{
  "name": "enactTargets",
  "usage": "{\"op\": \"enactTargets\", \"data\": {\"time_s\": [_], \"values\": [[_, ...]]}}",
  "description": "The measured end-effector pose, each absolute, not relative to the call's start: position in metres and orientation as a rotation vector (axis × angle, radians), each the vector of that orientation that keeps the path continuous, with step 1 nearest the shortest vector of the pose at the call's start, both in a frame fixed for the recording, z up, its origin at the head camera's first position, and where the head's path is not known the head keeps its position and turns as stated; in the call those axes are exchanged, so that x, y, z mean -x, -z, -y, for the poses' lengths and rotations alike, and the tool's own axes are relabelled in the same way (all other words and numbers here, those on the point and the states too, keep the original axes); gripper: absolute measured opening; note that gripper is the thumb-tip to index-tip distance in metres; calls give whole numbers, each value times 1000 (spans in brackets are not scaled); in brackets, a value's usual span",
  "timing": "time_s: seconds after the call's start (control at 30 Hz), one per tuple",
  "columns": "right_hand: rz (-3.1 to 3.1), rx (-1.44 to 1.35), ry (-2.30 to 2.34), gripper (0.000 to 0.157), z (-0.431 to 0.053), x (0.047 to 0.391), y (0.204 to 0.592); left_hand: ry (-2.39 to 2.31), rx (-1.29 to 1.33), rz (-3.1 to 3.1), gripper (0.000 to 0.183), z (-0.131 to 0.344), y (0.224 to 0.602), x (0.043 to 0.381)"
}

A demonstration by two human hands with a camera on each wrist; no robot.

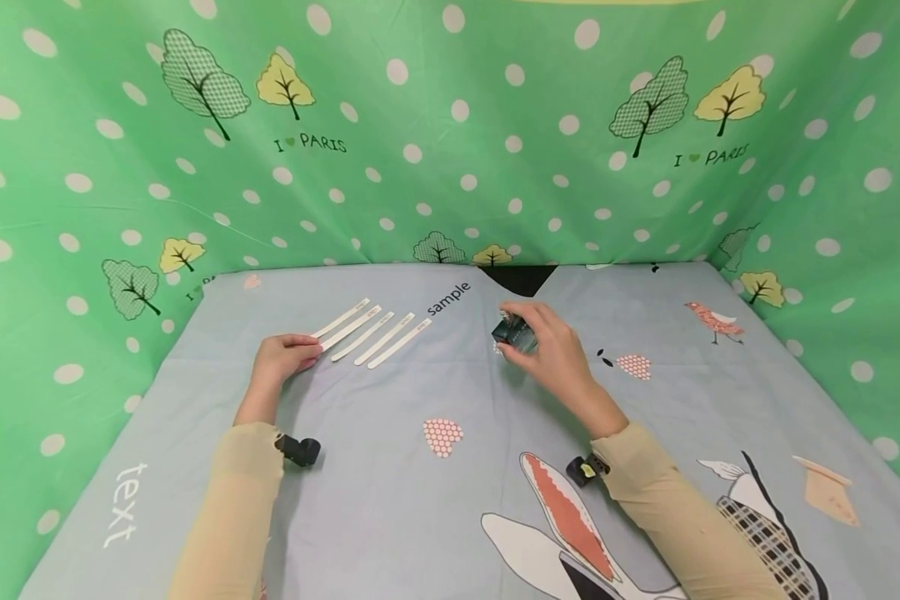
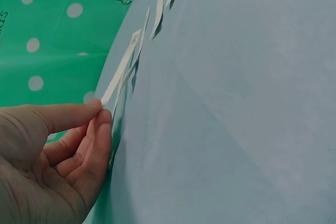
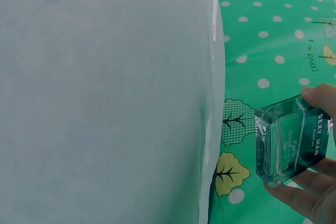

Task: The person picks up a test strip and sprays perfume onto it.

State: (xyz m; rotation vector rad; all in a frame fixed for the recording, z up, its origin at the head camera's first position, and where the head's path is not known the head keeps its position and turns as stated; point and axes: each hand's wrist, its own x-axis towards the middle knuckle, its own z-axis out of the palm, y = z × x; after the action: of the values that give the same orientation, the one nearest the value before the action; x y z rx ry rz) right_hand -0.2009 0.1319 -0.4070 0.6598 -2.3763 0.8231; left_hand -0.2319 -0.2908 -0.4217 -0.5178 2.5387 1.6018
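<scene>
My left hand (image 1: 288,358) pinches the near end of a white paper test strip (image 2: 121,69) between thumb and fingers. Beside it, several similar strips (image 1: 397,342) lie slanted in a row on the cloth, with small, unreadable print near their far ends. My right hand (image 1: 558,350) holds a dark teal glass perfume bottle (image 1: 516,333) to the right of the strips. Seen in the right wrist view, the perfume bottle (image 3: 294,140) is tilted, with the thumb on one side and fingers on the other. White lettering on it reads "SEXY MAN PARFUM".
A grey-blue printed cloth (image 1: 390,500) covers the table, with hearts, a bird and the word "sample" on it. Green polka-dot curtains (image 1: 450,125) enclose the back and both sides. Each wrist carries a small black camera (image 1: 300,451).
</scene>
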Motion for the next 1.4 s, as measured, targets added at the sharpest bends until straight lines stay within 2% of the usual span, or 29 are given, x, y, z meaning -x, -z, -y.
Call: {"op": "enactTargets", "data": {"time_s": [0.3,0.77,1.4], "values": [[2375,-663,-829,57,-132,201,408,-1596,540,-2556,39,292,422,229],[2381,-652,-832,56,-132,202,410,-1569,717,-2793,34,296,422,225],[2378,-658,-828,56,-133,203,410,-1588,849,-2806,37,297,436,233]]}}
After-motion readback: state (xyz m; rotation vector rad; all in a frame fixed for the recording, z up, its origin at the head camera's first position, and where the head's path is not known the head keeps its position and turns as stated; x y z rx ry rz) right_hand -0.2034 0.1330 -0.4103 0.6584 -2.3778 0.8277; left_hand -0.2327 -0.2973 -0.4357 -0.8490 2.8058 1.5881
